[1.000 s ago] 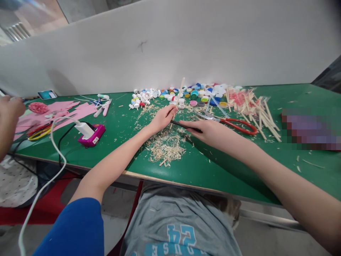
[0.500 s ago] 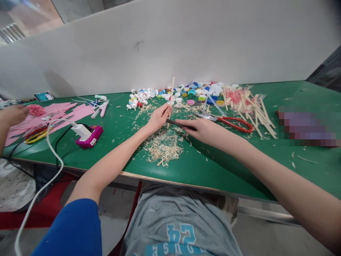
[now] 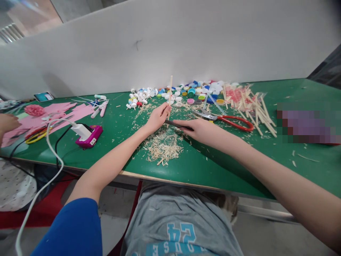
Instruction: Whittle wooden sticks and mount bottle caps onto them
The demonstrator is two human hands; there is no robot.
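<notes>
My left hand (image 3: 156, 118) grips a thin wooden stick (image 3: 169, 89) that stands nearly upright on the green table (image 3: 213, 167). My right hand (image 3: 200, 130) holds a dark knife (image 3: 174, 123) whose tip lies against the stick's lower end, just by my left fingers. A heap of pale wood shavings (image 3: 163, 146) lies under and in front of both hands.
Red-handled scissors (image 3: 229, 121) lie right of my hands, next to a pile of wooden sticks (image 3: 253, 106). Several bottle caps (image 3: 186, 94) sit along the white back wall. A pink device with a white plug (image 3: 86, 134), pink paper (image 3: 53, 115) and another person's hand (image 3: 6, 122) are at the left.
The stick has tipped from leaning right toward nearly upright. Both hands have shifted slightly left along with the view. The other person's hand at left has dropped lower.
</notes>
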